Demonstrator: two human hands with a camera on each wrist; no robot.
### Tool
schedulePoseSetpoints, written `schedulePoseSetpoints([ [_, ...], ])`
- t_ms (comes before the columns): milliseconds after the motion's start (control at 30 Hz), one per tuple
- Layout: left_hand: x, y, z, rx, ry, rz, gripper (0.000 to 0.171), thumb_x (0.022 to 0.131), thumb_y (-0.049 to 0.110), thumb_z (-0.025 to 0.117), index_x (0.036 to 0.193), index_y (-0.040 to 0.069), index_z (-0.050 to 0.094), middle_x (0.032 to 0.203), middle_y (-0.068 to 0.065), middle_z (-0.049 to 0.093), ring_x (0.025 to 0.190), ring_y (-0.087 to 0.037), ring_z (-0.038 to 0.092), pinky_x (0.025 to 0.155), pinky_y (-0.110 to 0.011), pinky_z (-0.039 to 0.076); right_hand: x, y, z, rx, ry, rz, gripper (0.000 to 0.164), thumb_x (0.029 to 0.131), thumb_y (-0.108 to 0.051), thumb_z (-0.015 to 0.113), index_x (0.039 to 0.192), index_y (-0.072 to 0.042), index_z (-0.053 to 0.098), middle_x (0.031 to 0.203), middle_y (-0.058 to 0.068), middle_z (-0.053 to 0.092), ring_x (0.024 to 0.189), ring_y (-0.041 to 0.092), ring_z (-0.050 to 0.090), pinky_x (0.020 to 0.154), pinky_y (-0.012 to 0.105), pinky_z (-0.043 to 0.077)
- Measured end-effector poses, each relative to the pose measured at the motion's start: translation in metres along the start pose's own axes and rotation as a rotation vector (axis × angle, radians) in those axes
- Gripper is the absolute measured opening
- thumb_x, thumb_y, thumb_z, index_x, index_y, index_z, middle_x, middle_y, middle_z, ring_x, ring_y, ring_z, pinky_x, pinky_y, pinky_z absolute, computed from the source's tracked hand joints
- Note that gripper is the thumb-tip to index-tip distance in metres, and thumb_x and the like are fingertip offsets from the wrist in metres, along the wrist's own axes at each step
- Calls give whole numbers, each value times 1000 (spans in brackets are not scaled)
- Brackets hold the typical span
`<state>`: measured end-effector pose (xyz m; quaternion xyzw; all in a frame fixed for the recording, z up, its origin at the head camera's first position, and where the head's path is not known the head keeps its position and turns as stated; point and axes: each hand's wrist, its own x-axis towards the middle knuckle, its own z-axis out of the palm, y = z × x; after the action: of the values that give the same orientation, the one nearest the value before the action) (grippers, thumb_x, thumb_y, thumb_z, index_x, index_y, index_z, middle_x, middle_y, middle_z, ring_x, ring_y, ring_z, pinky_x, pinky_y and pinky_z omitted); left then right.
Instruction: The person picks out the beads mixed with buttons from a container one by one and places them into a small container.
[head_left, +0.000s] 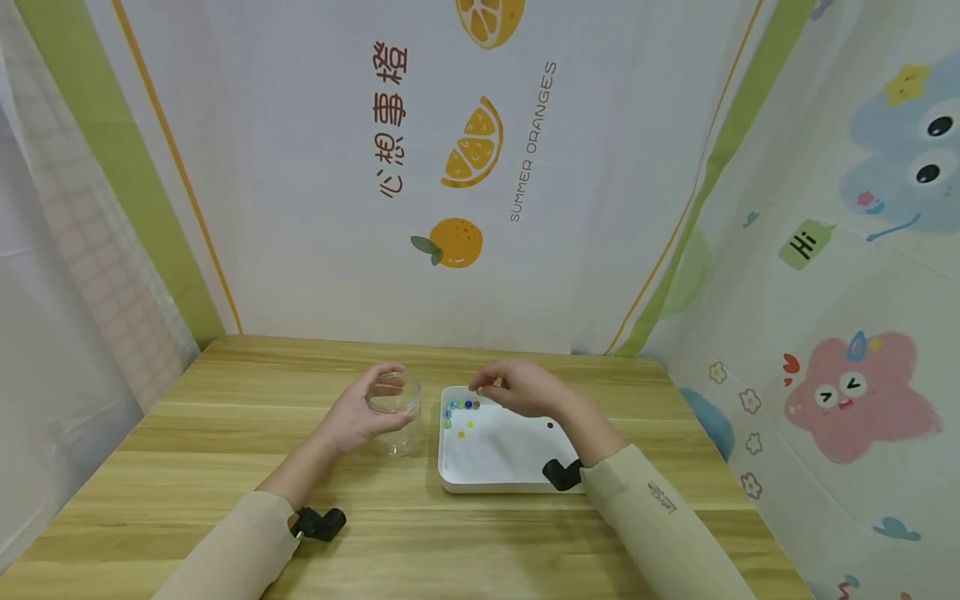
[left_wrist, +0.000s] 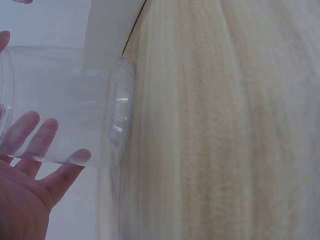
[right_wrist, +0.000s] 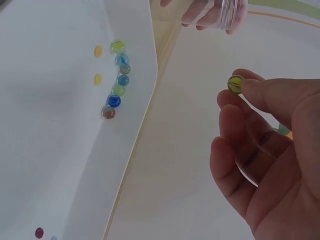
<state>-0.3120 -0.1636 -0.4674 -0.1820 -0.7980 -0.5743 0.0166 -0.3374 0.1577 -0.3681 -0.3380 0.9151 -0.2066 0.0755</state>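
My left hand (head_left: 354,414) grips a clear, see-through jar (head_left: 396,438) round its upper part, its open mouth facing up. In the left wrist view the jar (left_wrist: 70,95) appears sideways, its bottom close over the wood, and nothing shows inside. Above the far left part of a white tray (head_left: 498,457), my right hand (head_left: 527,388) pinches a yellow-green marble (right_wrist: 235,84) between thumb and index finger. Below it, several marbles (right_wrist: 114,101) in blue, green and brown line the tray's corner. Two small yellow pieces (right_wrist: 98,79) lie beside them.
The tray stands on a wooden table (head_left: 390,542), just right of the jar. A dark red piece (head_left: 550,425) lies farther right in the tray, near my right wrist. Behind the table hangs a white cloth (head_left: 315,208) printed with oranges.
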Motion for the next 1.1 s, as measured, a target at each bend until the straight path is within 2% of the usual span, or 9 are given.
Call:
schedulePoseSetpoints([
  [200, -1, 0, 1, 1, -4, -2, 81, 91, 13, 91, 158, 7, 46, 153, -32, 56, 142, -53, 57, 94, -43, 68, 7, -4, 0, 9, 4, 5, 23, 112, -19, 62, 129, -22, 79, 123, -5, 79, 86, 10, 64, 81, 31, 57],
  [367, -1, 0, 2, 1, -1, -2, 80, 91, 13, 91, 157, 12, 47, 152, -31, 57, 142, -53, 57, 96, -45, 67, 12, -8, 0, 8, 26, -2, 25, 113, -19, 60, 131, -19, 78, 128, -2, 79, 94, 10, 68, 84, 31, 59],
  [500, 0, -1, 2, 4, 0, 4, 79, 91, 14, 91, 157, 12, 48, 152, -31, 58, 142, -54, 56, 97, -46, 67, 15, -12, -1, -2, 42, -14, 26, 114, -19, 60, 133, -17, 77, 127, 1, 79, 90, 12, 64, 83, 31, 58],
  [767, -1, -3, 2, 22, 10, -2, 77, 91, 14, 91, 156, 14, 49, 151, -29, 59, 141, -52, 59, 96, -41, 67, 24, -21, 0, -23, 94, -32, 26, 114, -21, 61, 132, -16, 78, 126, 2, 78, 95, 15, 65, 90, 35, 60],
  [967, -1, -3, 2, 8, 1, 7, 77, 93, 15, 90, 156, 12, 48, 152, -33, 56, 142, -52, 58, 95, -41, 67, 33, -27, 4, -24, 102, -49, 26, 114, -21, 60, 132, -16, 78, 128, 4, 79, 96, 16, 66, 92, 37, 60],
  [1100, 0, -2, 2, 21, 3, -4, 77, 92, 16, 91, 157, 15, 48, 153, -31, 56, 142, -50, 58, 96, -43, 66, 39, -33, 5, -27, 102, -67, 26, 114, -21, 60, 132, -15, 78, 128, 3, 78, 99, 16, 66, 94, 38, 60],
])
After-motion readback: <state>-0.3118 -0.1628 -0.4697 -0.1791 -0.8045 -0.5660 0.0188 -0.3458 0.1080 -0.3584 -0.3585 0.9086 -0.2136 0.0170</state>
